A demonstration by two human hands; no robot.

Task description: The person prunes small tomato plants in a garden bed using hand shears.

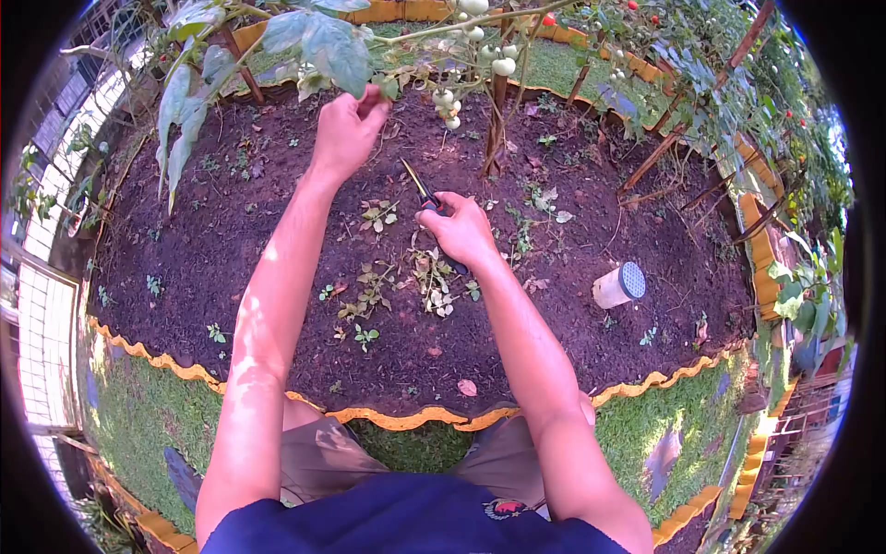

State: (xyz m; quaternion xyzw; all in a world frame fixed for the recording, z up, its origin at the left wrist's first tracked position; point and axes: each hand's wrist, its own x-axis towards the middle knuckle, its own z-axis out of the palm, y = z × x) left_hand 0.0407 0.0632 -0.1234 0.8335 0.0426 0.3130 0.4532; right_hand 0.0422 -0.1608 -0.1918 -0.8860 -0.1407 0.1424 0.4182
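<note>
My left hand (346, 137) is raised at the upper middle, its thumb and fingers pinched on a small tomato leaf (389, 87). Larger leaves (325, 44) of the same plant hang above and to its left. My right hand (461, 233) is wrapped around pruning snips (417, 181), their narrow blades pointing up and left, below the plant. Whether the blades are parted is too small to tell. Clusters of pale green tomatoes (503, 67) hang to the right of my left hand, apart from both hands.
Wilted leaf clippings (434, 282) lie on the dark soil (249, 245) below my right hand. A wooden stake (496, 120) stands behind the snips. To the right, a white tube with a perforated cap (611, 288) sticks up. Scalloped orange edging (420, 421) borders the bed.
</note>
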